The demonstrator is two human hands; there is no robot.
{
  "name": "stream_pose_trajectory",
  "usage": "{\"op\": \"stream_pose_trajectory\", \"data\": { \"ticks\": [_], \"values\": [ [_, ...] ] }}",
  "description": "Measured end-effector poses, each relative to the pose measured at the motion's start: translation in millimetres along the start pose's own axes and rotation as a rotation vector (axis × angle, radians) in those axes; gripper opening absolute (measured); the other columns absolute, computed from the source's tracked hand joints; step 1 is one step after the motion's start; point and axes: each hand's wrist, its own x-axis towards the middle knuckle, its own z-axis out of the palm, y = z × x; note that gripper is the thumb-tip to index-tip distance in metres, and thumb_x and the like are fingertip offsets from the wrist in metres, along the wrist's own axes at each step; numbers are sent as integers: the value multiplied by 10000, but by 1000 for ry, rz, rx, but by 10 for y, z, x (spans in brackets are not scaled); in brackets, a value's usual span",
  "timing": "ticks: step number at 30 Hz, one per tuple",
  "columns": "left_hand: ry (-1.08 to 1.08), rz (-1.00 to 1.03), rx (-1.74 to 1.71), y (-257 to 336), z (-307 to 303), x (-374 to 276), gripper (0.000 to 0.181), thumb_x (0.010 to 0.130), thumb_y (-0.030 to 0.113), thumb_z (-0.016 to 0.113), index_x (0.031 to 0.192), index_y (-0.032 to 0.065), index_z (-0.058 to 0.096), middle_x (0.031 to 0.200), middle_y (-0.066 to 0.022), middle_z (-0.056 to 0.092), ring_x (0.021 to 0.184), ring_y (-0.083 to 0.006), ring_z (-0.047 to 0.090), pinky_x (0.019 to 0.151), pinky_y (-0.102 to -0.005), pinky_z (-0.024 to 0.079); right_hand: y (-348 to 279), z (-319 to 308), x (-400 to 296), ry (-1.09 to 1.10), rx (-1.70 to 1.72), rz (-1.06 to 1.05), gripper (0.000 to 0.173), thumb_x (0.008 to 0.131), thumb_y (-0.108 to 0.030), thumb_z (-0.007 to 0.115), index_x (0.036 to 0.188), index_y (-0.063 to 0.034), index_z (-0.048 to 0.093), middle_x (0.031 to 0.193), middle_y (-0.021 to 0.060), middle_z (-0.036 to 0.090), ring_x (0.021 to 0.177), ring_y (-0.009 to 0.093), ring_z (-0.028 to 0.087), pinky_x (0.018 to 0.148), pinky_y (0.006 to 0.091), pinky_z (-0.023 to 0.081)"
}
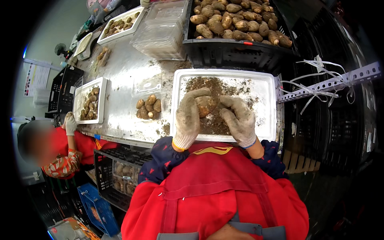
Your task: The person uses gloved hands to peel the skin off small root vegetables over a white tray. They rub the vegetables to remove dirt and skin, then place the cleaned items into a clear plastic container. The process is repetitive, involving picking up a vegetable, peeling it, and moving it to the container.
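Observation:
My left hand (189, 115), in a soiled knit glove, holds a brown taro-like tuber (205, 105) above a white foam tray (223, 72) strewn with dark soil. Close to the tuber's right side is my right hand (240, 118), also gloved, its fingers bent and apart from the thumb; nothing shows in its grasp. Left of the tray, an open clear plastic clamshell box (146, 81) has several similar tubers (148, 107) in one half. Beyond the tray stands a black plastic crate (234, 54) heaped with more tubers (228, 21).
Stacked clear plastic boxes (162, 33) stand beside the crate. A co-worker (75, 144) in gloves is at the left near another foam tray (103, 100). A perforated metal bar (330, 82) with white ties juts out at right. Black crates (103, 177) sit below the metal table (120, 66).

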Motion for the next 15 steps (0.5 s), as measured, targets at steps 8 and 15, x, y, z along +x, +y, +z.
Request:
{"op": "stream_pose_trajectory", "data": {
  "ticks": [8, 15],
  "values": [
    [-50, 27, 164, -26, 8, 0, 320, 1067, 239, 429, 1242, 14, 577, 1072, -93, 660, 961, -144, 620, 832, -281, 506, -209, -109, 247, -144, -32, -69, 390, 728, -106, 815, 1088, -104, 663, 1096, 112, 622, 998, 282, 633, 844, 374, 539],
    [-46, 69, 295, -59, -31, 1, 278, 1070, 227, 427, 1136, 47, 628, 978, -113, 653, 868, -181, 649, 746, -296, 517, 86, -42, 147, -195, -149, -259, 438, 692, -139, 834, 1076, -118, 626, 1042, 101, 617, 941, 299, 634, 757, 374, 546]
  ]
}}
